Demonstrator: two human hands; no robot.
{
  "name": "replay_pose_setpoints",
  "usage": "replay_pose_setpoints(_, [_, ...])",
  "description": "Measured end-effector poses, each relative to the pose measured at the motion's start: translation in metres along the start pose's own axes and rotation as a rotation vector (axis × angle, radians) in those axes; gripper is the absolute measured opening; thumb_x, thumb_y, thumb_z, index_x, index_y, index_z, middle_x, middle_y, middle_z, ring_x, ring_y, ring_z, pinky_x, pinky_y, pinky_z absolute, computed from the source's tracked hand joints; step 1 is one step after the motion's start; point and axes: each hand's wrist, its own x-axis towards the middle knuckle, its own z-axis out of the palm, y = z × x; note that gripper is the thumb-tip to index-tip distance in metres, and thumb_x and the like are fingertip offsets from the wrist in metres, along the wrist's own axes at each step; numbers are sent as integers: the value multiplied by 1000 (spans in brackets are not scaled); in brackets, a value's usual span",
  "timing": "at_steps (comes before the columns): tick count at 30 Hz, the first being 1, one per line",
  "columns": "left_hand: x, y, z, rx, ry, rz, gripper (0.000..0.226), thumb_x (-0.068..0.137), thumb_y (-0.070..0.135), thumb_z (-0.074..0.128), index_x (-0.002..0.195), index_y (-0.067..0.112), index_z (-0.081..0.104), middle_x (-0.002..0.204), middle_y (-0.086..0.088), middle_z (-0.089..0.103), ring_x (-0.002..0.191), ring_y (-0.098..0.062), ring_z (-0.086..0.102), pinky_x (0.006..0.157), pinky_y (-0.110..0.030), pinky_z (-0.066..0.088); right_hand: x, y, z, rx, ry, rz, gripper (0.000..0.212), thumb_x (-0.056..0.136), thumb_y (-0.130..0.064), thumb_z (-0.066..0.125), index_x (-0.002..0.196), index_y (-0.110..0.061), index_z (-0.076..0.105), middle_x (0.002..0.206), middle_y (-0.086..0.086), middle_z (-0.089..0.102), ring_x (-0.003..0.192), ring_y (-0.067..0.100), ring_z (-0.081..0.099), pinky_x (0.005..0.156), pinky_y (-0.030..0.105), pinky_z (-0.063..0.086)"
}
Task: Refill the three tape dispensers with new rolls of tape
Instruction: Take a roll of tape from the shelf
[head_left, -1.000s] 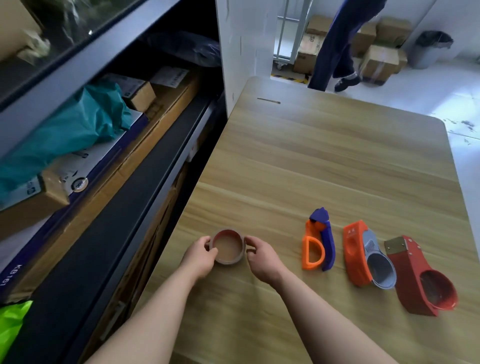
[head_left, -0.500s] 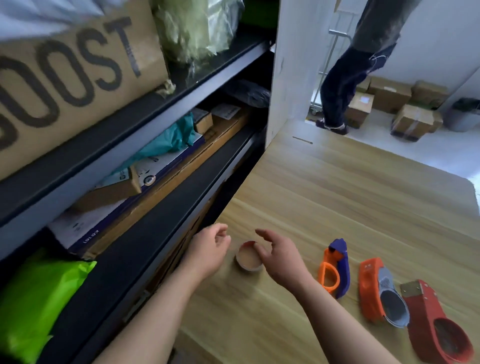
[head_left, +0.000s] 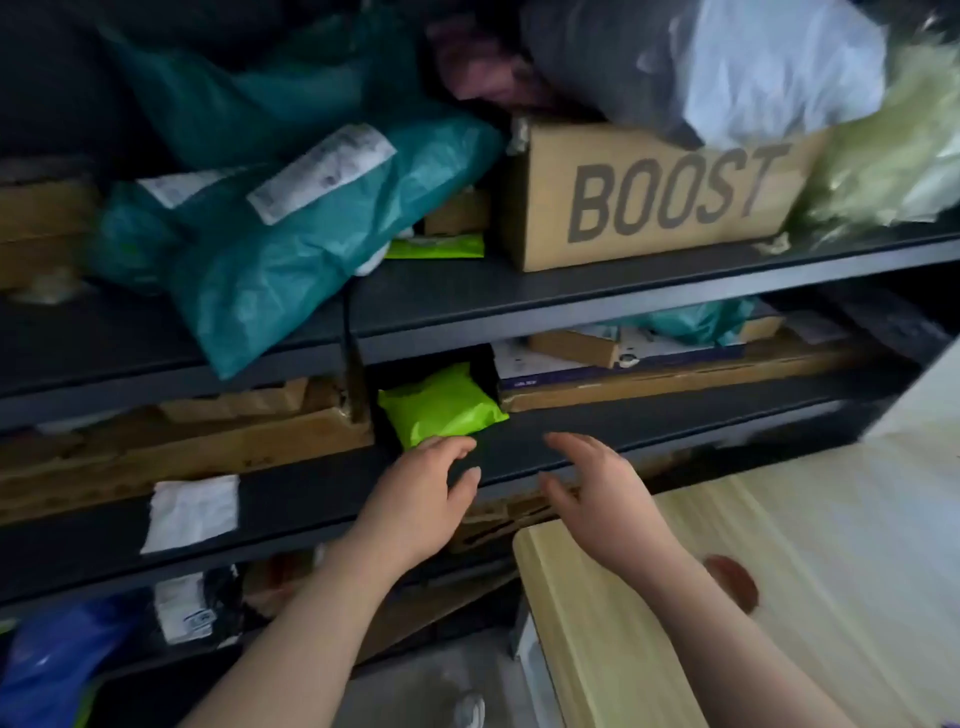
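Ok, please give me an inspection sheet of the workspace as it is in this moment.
Surface: wooden table, only its corner in view, lower right.
Job's things: one tape roll, blurred, lying on the table beside the right forearm; dispensers not in view.
Clutter: teal bags, BOOST box and green parcel crowd the shelves.
Hands: left hand and right hand both open and empty, held out toward the shelves, fingers spread.
Cables: nothing seen.
Surroundings: dark shelf unit; grey floor below.
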Motion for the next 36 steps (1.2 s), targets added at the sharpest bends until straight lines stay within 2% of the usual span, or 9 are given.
replay_pose_setpoints(5, [-55,-54,-61,37,170,-157,41,96,35,48,136,26,48,134,8,53,123,-9,49,104,-28,41,14,-78,36,-32,-92,-234,46,95,-31,55,139,-20,49,140,-2,53,131,17,46,106,28,37])
replay_pose_setpoints(10, [-93,-106,-112,21,308,-295,41,96,36,47,135,26,48,134,7,54,124,-10,49,104,-28,40,28,-162,76,-38,-180,-403,42,94,-28,57,134,-16,54,129,3,60,121,20,52,96,25,41])
replay_pose_setpoints(15, [-126,-172,-167,33,437,-427,41,95,37,49,134,24,51,132,5,57,120,-14,53,101,-31,43,41,-251,129,-32,-310,-530,33,92,-30,54,123,-18,59,115,6,66,108,25,60,90,38,50])
replay_pose_setpoints(18, [-152,-213,-208,30,524,-493,37,94,33,53,129,21,57,122,5,63,112,-13,58,97,-31,47,47,-311,165,-29,-376,-672,39,96,-34,51,134,-27,52,128,-2,61,116,18,55,96,29,46])
replay_pose_setpoints(21, [-187,-256,-253,55,636,-582,34,92,33,55,124,22,60,116,6,65,102,-11,62,93,-32,50,47,-379,200,2,-438,-802,45,97,-34,49,141,-28,46,142,-6,50,130,13,45,105,24,36])
replay_pose_setpoints(28, [-273,-326,-350,192,825,-771,35,92,31,55,125,21,59,116,5,64,98,-11,62,89,-27,49,32,-527,267,85,-528,-1072,44,96,-30,52,140,-24,48,138,-7,53,126,8,46,104,18,32])
replay_pose_setpoints(32, [-309,-347,-387,197,905,-857,38,93,33,54,130,23,55,122,7,61,106,-7,59,93,-25,48,26,-593,297,126,-572,-1148,46,97,-32,51,142,-22,45,143,-6,50,131,8,42,107,19,30])
replay_pose_setpoints(36, [-333,-362,-415,223,959,-918,38,94,34,53,130,25,55,121,7,61,106,-8,59,93,-28,49,19,-649,316,183,-601,-1184,47,97,-31,52,142,-22,45,142,-4,50,130,11,44,107,24,36])
